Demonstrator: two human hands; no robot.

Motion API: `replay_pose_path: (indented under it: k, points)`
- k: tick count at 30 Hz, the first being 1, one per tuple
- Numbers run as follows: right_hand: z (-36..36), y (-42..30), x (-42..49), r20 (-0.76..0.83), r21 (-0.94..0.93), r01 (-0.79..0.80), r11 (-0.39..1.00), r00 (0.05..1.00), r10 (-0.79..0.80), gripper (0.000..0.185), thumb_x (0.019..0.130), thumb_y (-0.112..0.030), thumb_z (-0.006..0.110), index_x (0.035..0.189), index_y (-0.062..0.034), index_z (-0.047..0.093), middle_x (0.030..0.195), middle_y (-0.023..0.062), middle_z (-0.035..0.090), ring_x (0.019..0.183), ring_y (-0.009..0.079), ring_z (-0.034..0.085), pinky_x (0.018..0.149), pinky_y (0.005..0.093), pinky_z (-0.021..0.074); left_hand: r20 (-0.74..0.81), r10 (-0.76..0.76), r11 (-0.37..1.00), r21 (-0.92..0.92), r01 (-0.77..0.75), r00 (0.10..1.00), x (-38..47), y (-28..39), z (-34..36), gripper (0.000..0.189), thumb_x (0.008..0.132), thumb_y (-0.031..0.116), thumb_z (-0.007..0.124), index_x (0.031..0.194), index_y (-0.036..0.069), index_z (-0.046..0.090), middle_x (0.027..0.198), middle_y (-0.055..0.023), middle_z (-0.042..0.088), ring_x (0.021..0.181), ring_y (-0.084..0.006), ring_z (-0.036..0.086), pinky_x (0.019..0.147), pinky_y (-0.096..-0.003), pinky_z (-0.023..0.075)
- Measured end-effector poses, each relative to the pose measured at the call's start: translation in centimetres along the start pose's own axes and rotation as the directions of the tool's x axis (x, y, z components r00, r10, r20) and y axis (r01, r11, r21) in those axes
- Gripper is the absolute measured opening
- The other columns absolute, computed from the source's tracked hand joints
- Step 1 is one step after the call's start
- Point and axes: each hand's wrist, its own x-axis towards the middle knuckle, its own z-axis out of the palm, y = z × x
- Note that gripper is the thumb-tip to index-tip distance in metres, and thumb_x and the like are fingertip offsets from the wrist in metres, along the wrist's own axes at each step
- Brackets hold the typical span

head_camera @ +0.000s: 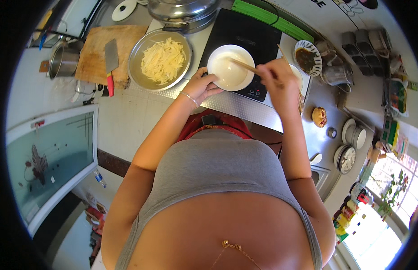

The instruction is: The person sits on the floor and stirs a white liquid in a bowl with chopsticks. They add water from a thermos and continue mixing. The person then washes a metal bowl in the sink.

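My left hand (203, 86) holds a white bowl (231, 67) by its left side and rim, with a pale liquid inside. My right hand (278, 79) grips wooden chopsticks (244, 65), whose tips reach into that bowl. The bowl is over the front of a black induction cooktop (246, 37), which shows a small red light. Left of it, a metal basin (134, 76) contains pale shredded strips (163, 60), perhaps potato. A cleaver (111, 59) with a red handle lies on a wooden cutting board (91, 55). Partly behind my right hand is another pale dish (296, 76).
A large lidded steel pot (183, 13) stands behind the basin. At the right are a fluted dish of dark sauce (307, 58), a glass jug (337, 74), a bun-like food (319, 117), stacked bowls (345, 158) and a white spoon (316, 159). A steel pot (64, 62) is far left.
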Motion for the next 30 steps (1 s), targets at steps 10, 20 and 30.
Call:
replay_pose_path:
  k: [10,20,30]
  points:
    - [-3.5,-5.1,0.1,0.204,0.244,0.059,0.968,0.973,-0.111,0.023,0.093,-0.013,0.068,0.077,0.0028,0.064,0.065,0.0044,0.055,0.055,0.0093,0.057,0.047,0.0235,0.0394,-0.122,0.224,0.972,-0.047,-0.231,0.967,-11.6,-1.2,-0.4,0.058,0.089,0.018,0.066,0.135,0.0,0.036,0.123,-0.0185,0.055,0.109,-0.0266,0.062,0.087,-0.0407,0.0602]
    - [-3.5,-11.3,-6.3,0.428,0.467,0.155,0.871,0.822,-0.376,0.025,0.091,-0.009,0.067,0.071,0.0029,0.058,0.064,0.0065,0.051,0.055,0.0123,0.048,0.051,0.0273,0.0366,-0.372,0.395,0.865,-0.158,-0.477,0.84,-23.2,-10.7,0.8,0.062,0.093,0.021,0.063,0.144,-0.001,0.035,0.134,-0.0168,0.052,0.115,-0.0272,0.063,0.091,-0.0414,0.059]
    - [-3.7,-14.1,-14.0,0.366,0.637,0.439,0.634,0.551,-0.75,0.018,0.086,-0.005,0.071,0.074,0.0029,0.061,0.064,0.0068,0.053,0.057,0.016,0.05,0.052,0.0273,0.0373,-0.577,0.428,0.716,-0.253,-0.65,0.696,-32.5,-22.2,4.4,0.059,0.092,0.021,0.065,0.138,-0.003,0.037,0.13,-0.0195,0.052,0.12,-0.0281,0.059,0.097,-0.0448,0.0557]
